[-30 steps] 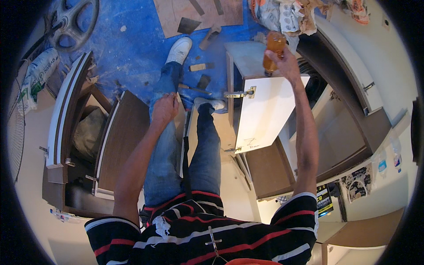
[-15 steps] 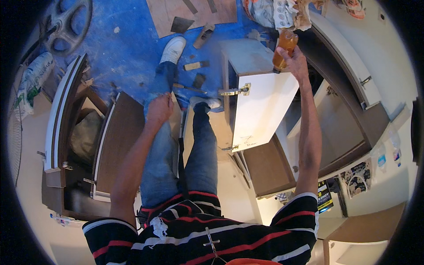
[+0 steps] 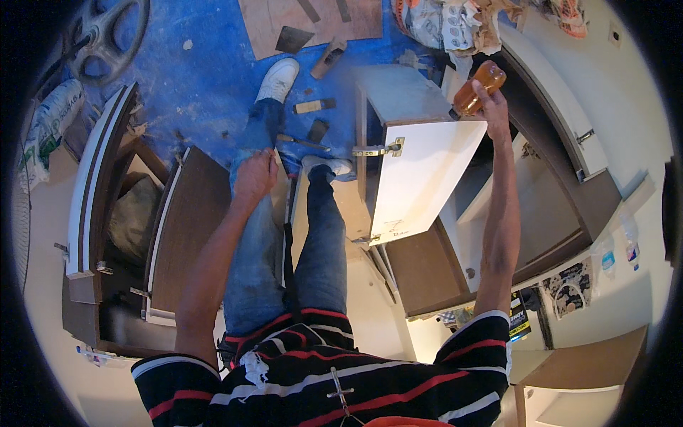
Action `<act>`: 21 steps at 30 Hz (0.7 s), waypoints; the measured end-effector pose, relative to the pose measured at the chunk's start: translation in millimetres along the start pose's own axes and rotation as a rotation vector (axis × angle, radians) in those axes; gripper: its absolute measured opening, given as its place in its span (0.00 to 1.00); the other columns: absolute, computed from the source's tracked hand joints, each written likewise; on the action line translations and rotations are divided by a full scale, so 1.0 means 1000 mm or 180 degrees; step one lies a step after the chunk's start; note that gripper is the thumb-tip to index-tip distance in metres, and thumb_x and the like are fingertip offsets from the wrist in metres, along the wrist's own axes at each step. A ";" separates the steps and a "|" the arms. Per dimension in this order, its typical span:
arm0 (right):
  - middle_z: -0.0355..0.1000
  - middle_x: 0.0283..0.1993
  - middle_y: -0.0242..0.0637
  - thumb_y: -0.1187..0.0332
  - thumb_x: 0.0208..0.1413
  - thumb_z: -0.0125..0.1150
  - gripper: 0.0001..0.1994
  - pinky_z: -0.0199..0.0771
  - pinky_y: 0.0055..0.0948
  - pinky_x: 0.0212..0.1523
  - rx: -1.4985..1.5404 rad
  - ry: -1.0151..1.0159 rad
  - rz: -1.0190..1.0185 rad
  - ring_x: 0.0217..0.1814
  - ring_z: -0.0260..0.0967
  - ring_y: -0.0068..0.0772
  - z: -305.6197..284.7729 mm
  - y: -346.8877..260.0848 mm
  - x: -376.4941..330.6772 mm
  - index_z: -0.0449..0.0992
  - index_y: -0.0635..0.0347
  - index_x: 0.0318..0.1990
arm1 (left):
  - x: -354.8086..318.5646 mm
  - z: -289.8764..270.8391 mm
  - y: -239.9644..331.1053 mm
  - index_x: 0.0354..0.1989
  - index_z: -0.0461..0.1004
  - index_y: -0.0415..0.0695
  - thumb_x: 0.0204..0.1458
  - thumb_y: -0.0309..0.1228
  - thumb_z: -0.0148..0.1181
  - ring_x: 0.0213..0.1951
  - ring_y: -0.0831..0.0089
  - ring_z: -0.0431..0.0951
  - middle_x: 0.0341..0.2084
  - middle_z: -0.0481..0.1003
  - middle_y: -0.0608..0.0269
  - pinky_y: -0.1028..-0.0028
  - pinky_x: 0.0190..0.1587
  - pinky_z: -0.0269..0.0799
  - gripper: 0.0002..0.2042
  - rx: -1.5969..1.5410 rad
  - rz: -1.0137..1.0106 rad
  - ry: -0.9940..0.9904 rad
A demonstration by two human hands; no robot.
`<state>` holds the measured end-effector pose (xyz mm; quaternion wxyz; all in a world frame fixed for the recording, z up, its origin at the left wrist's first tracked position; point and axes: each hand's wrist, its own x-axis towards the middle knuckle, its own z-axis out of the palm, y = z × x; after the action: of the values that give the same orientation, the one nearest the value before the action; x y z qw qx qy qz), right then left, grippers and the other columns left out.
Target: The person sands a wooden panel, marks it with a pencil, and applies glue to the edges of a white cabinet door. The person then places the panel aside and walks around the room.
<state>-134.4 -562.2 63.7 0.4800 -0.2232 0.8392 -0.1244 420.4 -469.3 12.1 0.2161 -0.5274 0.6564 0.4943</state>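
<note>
My right hand (image 3: pixel 493 108) grips a clear plastic bottle (image 3: pixel 481 87) of amber liquid. The bottle is tilted, with its dark neck end pointing down and left, just over the upper right corner of a white panel (image 3: pixel 427 181). That panel carries two metal hinges, an upper hinge (image 3: pixel 390 148) and a lower hinge (image 3: pixel 375 240), and stands against a brown-edged cabinet (image 3: pixel 402 92). Above my thigh my left hand (image 3: pixel 256 176) is closed, fingers curled together. Whatever it holds, if anything, is hidden.
Blue sheeting (image 3: pixel 192 107) covers the floor, with a scraper-like tool (image 3: pixel 314 105), a wooden block (image 3: pixel 329 58) and a brown board (image 3: pixel 263 25). Cabinet pieces (image 3: pixel 188 235) stand at left. Torn bags (image 3: pixel 455 25) lie at the far right. A handwheel (image 3: pixel 103 43) sits far left.
My right hand has shifted slightly right, and the bottle now leans over more toward the horizontal. My left hand stays in nearly the same place, still closed.
</note>
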 end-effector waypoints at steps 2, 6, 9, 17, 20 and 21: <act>0.76 0.49 0.39 0.44 0.55 0.68 0.33 0.79 0.34 0.47 0.0196 0.0051 0.0265 0.48 0.77 0.29 -0.010 0.002 0.003 0.71 0.59 0.59 | 0.000 -0.002 -0.001 0.45 0.74 0.41 0.60 0.34 0.52 0.37 0.45 0.81 0.34 0.79 0.43 0.51 0.43 0.76 0.11 -0.0112 0.0065 0.0096; 0.75 0.50 0.38 0.42 0.53 0.69 0.34 0.79 0.33 0.47 0.0361 -0.0048 0.0615 0.48 0.76 0.28 -0.017 0.006 0.009 0.72 0.59 0.58 | 0.001 -0.006 0.001 0.45 0.74 0.41 0.60 0.34 0.51 0.38 0.46 0.81 0.35 0.79 0.43 0.52 0.45 0.76 0.11 -0.0104 -0.0002 0.0023; 0.75 0.50 0.38 0.42 0.53 0.69 0.34 0.79 0.33 0.48 0.0308 -0.0065 0.0671 0.48 0.76 0.29 -0.017 0.008 0.009 0.72 0.58 0.58 | 0.001 -0.006 0.002 0.46 0.74 0.42 0.61 0.34 0.51 0.40 0.47 0.80 0.37 0.78 0.44 0.52 0.46 0.76 0.12 -0.0076 -0.0069 -0.0093; 0.75 0.51 0.38 0.50 0.57 0.69 0.29 0.75 0.34 0.53 -0.0694 -0.0180 -0.0434 0.52 0.73 0.29 0.020 -0.003 -0.002 0.72 0.61 0.59 | 0.001 -0.002 0.006 0.43 0.75 0.45 0.61 0.35 0.53 0.36 0.44 0.81 0.34 0.79 0.43 0.50 0.41 0.76 0.10 -0.0002 -0.0045 0.0060; 0.77 0.51 0.42 0.48 0.57 0.69 0.30 0.73 0.35 0.55 -0.1296 -0.0336 -0.0697 0.50 0.76 0.36 0.052 -0.010 -0.011 0.72 0.60 0.59 | 0.002 -0.002 0.007 0.44 0.75 0.44 0.61 0.35 0.52 0.38 0.44 0.81 0.36 0.79 0.43 0.50 0.43 0.76 0.10 -0.0045 -0.0029 0.0111; 0.77 0.51 0.44 0.47 0.57 0.68 0.31 0.73 0.35 0.55 -0.1518 -0.0343 -0.0757 0.50 0.76 0.38 0.058 -0.013 -0.013 0.72 0.61 0.59 | 0.003 -0.002 0.007 0.44 0.75 0.44 0.61 0.35 0.52 0.39 0.44 0.81 0.36 0.79 0.43 0.50 0.43 0.76 0.10 -0.0050 -0.0033 0.0068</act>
<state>-75.5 -566.3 49.9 0.4398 -0.4332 0.7860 0.0333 413.5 -472.5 13.3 0.2075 -0.5378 0.6520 0.4926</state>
